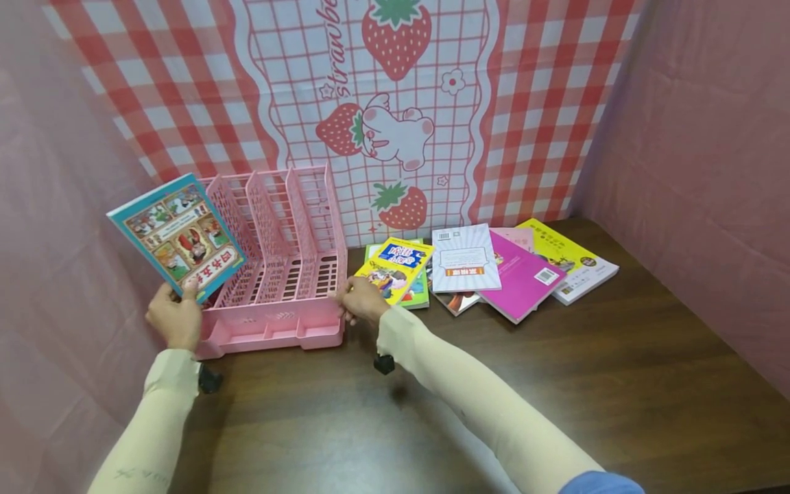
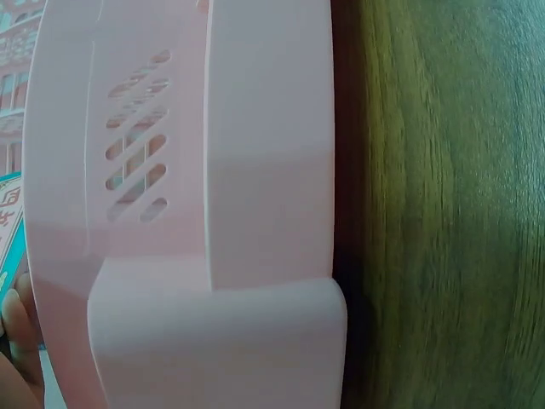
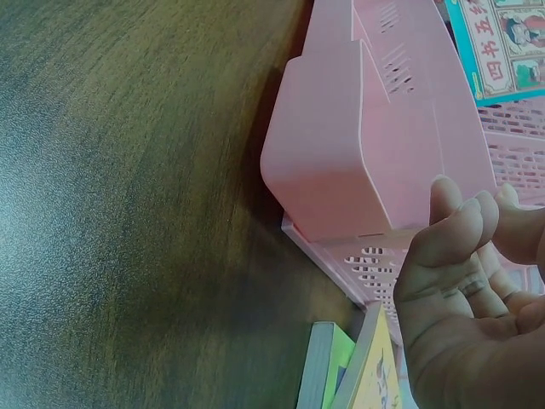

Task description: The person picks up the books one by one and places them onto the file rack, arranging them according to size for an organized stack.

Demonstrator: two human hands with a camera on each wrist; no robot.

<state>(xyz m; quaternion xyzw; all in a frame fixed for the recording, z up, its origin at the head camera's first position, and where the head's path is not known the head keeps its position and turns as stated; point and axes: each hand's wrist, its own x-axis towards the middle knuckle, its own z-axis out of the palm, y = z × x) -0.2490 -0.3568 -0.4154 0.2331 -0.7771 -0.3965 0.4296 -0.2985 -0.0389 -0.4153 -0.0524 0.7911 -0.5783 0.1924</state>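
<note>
My left hand grips the lower edge of a teal-bordered picture book, its thumb on the illustrated cover. The book tilts over the left end of a pink plastic book rack, overlapping its leftmost slots in the head view. In the left wrist view, the rack's front wall hides most of this hand; a few fingers and a corner of the book show at the left. My right hand has its fingers curled at the rack's right front corner, pinching the edge of the wall there.
Right of the rack lie a yellow book on a green one, a white book, a magenta book and another yellow book, partly overlapping. A strawberry-print cloth hangs behind the brown table.
</note>
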